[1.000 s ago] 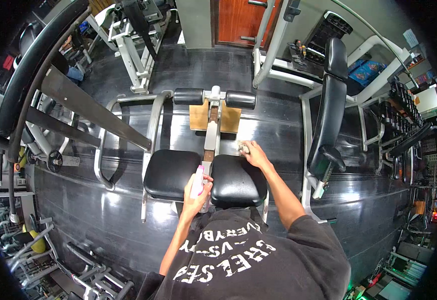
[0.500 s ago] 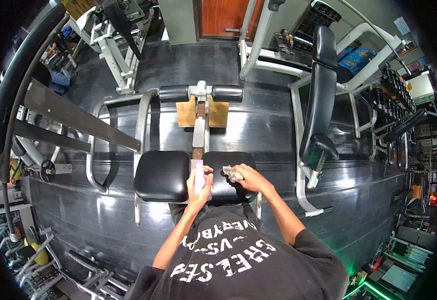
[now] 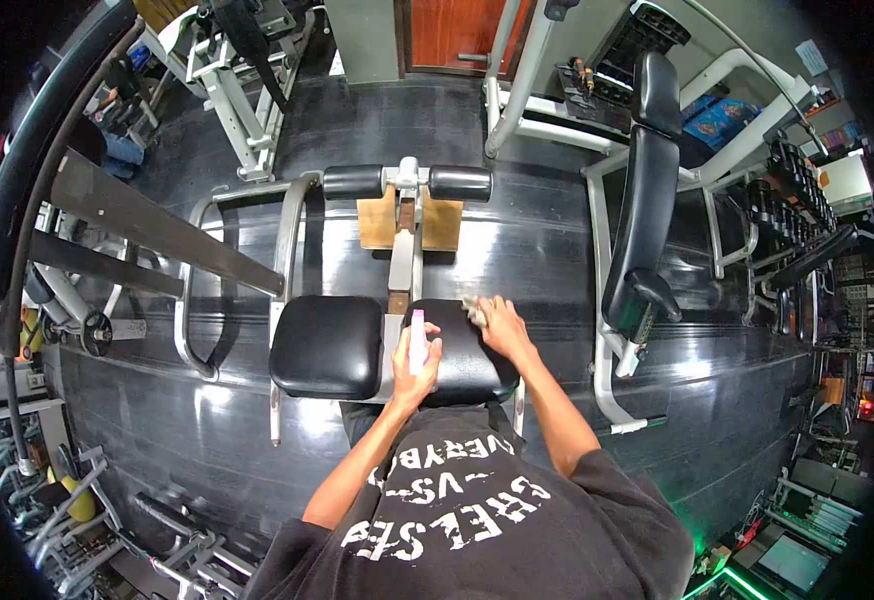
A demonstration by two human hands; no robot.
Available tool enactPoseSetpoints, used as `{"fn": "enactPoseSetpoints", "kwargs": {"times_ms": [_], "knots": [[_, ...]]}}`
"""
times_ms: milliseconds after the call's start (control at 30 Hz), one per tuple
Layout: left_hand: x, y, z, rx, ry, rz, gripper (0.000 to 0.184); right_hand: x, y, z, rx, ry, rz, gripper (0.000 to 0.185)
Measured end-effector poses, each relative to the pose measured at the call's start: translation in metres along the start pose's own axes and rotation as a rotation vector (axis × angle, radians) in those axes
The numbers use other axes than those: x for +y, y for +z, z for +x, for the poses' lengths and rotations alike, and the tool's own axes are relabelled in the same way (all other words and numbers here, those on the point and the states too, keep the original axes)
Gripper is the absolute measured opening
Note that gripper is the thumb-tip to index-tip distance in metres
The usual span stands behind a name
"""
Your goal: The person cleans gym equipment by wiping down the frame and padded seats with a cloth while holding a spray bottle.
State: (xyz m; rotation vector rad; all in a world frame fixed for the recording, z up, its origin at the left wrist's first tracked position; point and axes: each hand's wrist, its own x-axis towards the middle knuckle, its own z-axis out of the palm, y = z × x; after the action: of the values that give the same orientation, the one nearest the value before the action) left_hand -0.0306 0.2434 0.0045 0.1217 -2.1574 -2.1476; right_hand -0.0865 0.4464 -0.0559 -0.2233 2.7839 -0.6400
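Observation:
My left hand [image 3: 412, 378] is wrapped round a slim white-and-pink bottle [image 3: 418, 342], held upright over the inner edge of the right black seat pad [image 3: 465, 362]. Its top is too small to make out clearly. With bent fingers, my right hand [image 3: 503, 328] presses a crumpled pale cloth [image 3: 474, 311] onto the far right part of that same pad. Beside it, across a narrow metal frame, lies the left black seat pad [image 3: 325, 345], which neither hand touches.
Beyond the pads, a metal beam [image 3: 403, 255] leads to two black foam rollers [image 3: 460, 183] and a wooden plate [image 3: 441, 226]. A padded bench [image 3: 645, 200] stands at right. Thick grey bars [image 3: 162, 232] cross the left side. Dumbbell racks [image 3: 792, 190] line the far right.
My right hand has slid the cloth away from me and slightly right across the pad. The left hand, still round the bottle, has shifted a little to the right.

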Motion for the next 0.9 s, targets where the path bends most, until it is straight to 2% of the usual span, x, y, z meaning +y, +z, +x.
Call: {"fn": "enactPoseSetpoints", "kwargs": {"times_ms": [167,233,300,367,433,500,567,600,667,700,800,900], "knots": [[0.002,0.003,0.007,-0.037,-0.011,0.081,0.018,-0.004,-0.026,-0.057,-0.016,-0.08,0.118,0.038],[0.002,0.004,0.008,-0.07,0.011,0.111,0.018,0.011,-0.036,-0.057,-0.167,-0.134,0.339,0.035],[0.004,0.003,0.008,-0.078,0.005,0.115,0.018,0.024,-0.046,-0.041,-0.106,-0.034,0.346,0.033],[0.005,0.003,0.009,-0.077,0.003,0.12,0.019,0.049,-0.031,-0.014,0.13,-0.022,0.198,0.034],[0.004,0.004,0.008,-0.092,0.026,0.123,0.02,0.052,-0.023,0.019,0.289,0.117,0.32,0.035],[0.005,0.003,0.009,-0.112,0.027,0.169,0.021,0.066,0.012,0.048,0.314,0.11,0.359,0.035],[0.005,0.004,0.01,-0.105,0.096,0.191,0.019,0.078,0.047,0.062,-0.054,0.032,0.154,0.036],[0.004,0.005,0.008,-0.104,0.096,0.192,0.019,0.074,0.045,0.061,-0.055,0.031,0.154,0.036],[0.001,0.002,0.01,-0.11,0.053,0.162,0.019,0.064,0.043,0.061,-0.077,0.187,0.153,0.037],[0.001,0.0,0.01,-0.104,0.057,0.166,0.019,0.061,0.039,0.056,-0.076,0.179,0.155,0.037],[-0.001,0.0,0.008,-0.055,0.03,0.114,0.019,0.063,0.028,0.014,0.14,0.014,0.196,0.037],[0.003,0.002,0.008,-0.077,-0.006,0.155,0.02,0.064,0.022,-0.035,0.185,-0.055,0.242,0.037]]}}
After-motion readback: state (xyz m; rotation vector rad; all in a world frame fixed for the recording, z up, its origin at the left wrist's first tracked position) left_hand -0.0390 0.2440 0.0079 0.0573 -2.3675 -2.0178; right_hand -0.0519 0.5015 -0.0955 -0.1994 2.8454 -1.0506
